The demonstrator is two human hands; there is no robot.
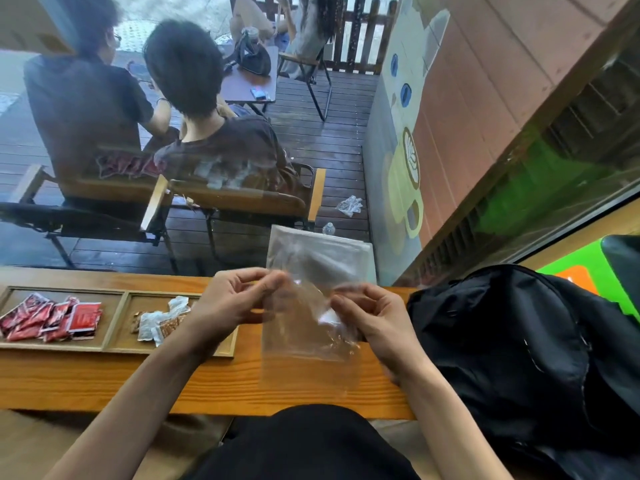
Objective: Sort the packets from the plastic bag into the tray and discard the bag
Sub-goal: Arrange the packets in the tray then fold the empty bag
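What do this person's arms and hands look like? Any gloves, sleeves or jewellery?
Both forearms are bare, with no sleeve reaching into view. The left hand and right hand wear no gloves, and no rings, watch or bracelet show. Below them lies dark, black clothing on the person's body.

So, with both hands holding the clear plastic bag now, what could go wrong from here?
1. The clear plastic bag, pinched by the left hand and right hand, may still hold something small and pale that could be discarded unnoticed.
2. The left forearm crosses the wooden two-compartment tray and could nudge it or its pale packets.
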